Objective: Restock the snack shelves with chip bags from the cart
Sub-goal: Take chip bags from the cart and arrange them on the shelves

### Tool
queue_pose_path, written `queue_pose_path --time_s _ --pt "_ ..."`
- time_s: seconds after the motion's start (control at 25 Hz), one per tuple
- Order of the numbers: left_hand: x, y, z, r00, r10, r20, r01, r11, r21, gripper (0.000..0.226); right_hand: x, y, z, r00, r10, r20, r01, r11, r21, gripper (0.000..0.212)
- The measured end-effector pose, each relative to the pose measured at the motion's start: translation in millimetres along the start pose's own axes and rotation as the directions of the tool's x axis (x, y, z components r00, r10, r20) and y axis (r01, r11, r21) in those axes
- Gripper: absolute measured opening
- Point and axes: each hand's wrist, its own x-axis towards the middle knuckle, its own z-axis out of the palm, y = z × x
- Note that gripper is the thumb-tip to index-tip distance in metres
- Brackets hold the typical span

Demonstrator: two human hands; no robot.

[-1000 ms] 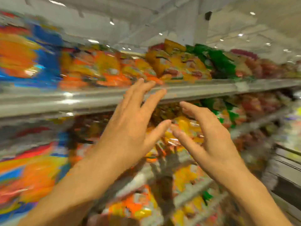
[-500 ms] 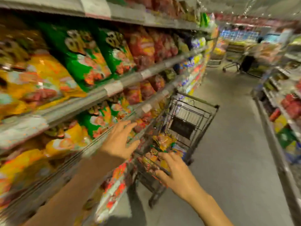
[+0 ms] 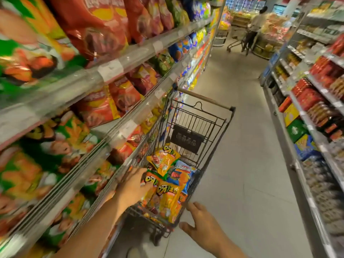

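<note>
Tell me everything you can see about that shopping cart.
The cart is a dark wire basket with a brownish handle bar at its far end and a dark placard on its child-seat flap. It stands on the pale floor against the snack shelves. Yellow, orange and blue chip bags fill it. The left hand reaches into them; the right hand is at its near rim.

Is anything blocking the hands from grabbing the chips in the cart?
Nothing visible does. The left hand is already inside the open-topped cart, on the chip bags. The right hand sits by the cart's near corner.
</note>
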Motion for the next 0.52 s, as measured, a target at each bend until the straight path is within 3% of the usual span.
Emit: queue_pose_path --time_s 0.24,0.4,0.52 --pt "116 -24 43 0.946 -0.172 0.273 0.204 0.975 -0.092 0.060 135 24 -41 0.985 0.126 0.119 -0.131 0.991 0.037 0.064" --pt "155 -54 82 0.900 -0.265 0.345 0.301 0.952 -0.053 0.067 222 57 -40 0.949 0.236 0.209 -0.264 0.957 0.119 0.071" --pt "178 -78 122 0.837 -0.345 0.426 0.419 0.904 -0.091 0.076 310 94 -24 0.868 0.388 0.310 -0.463 0.858 0.223 0.073"
